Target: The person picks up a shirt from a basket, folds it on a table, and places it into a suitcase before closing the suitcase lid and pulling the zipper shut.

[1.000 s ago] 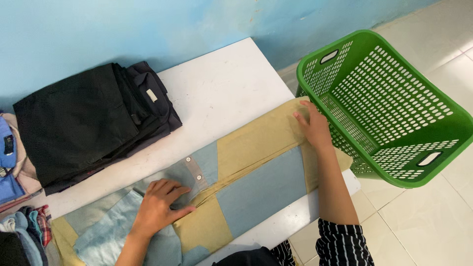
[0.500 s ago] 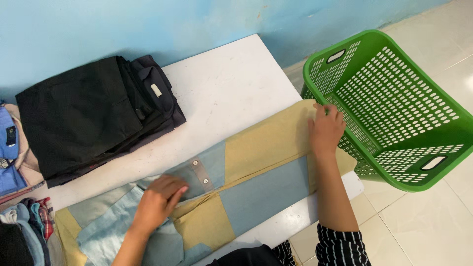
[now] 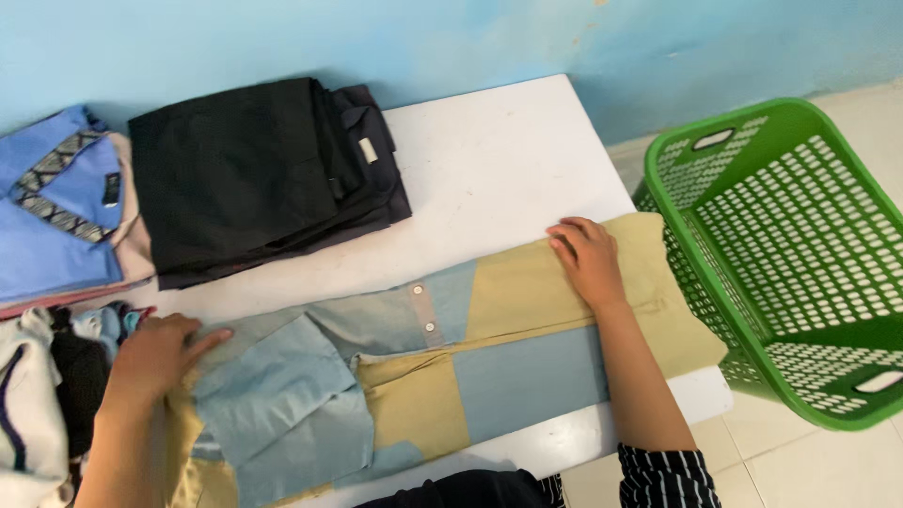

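A tan-and-pale-blue patchwork cloth shirt (image 3: 442, 367) lies spread across the lower centre of the white bench (image 3: 489, 160), partly folded. The left hand (image 3: 160, 353) and right hand (image 3: 588, 259) press flat on it, fingers extended; further folds seem left.

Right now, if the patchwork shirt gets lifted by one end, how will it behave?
The shirt is probably floppy: it lies flat, creased and folded under the left hand and right hand. It is likely light, being thin cloth. Its right end overhangs the table beside the basket, so it may slide off if pushed.
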